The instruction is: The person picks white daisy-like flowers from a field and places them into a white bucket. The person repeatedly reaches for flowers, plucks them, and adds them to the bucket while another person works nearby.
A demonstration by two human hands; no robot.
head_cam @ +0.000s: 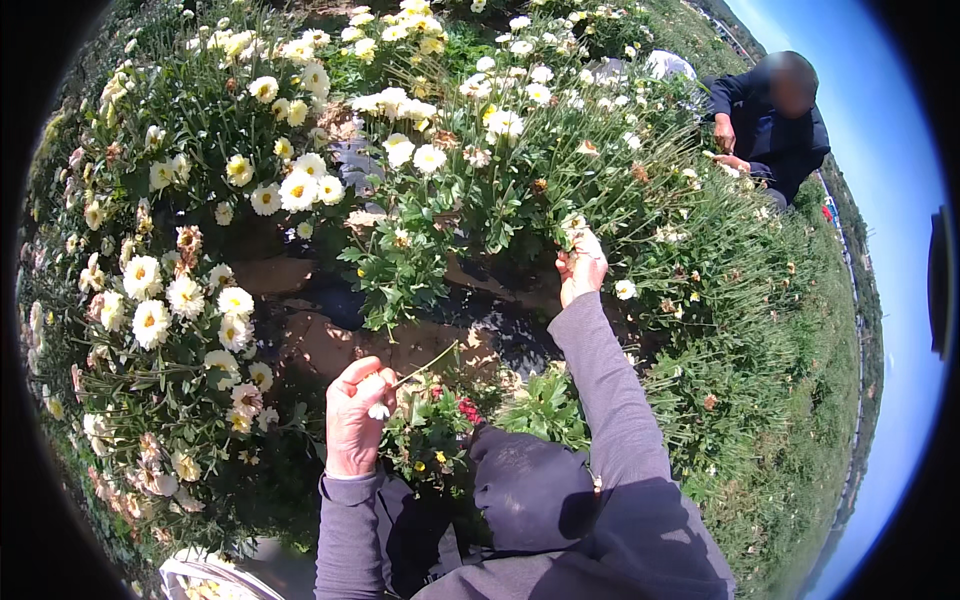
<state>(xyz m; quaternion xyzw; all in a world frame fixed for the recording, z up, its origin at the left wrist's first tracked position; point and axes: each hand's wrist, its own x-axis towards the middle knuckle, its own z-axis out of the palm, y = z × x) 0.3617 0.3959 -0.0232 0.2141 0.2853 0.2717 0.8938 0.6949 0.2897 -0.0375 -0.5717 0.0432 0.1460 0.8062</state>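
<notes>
My left hand [351,424] is closed in front of my body, low in the view. A thin stem [427,366] sticks out to the right from its fingers, and a bit of white petal [379,411] shows below them. Farther out, my right hand [583,274] pinches a pale chrysanthemum head [574,223] at the edge of a leafy plant. Its fingers partly hide the bloom. Just right of that wrist is a small white flower [625,289]. Between the hands grows a green chrysanthemum plant [401,274].
White chrysanthemums [300,189] with yellow centres crowd the left and far side, some wilted brown. Dark plastic sheeting [330,296] and soil run between rows. At bottom left stands a white container [225,577] holding pale flowers. Another person [780,127] crouches among plants at upper right.
</notes>
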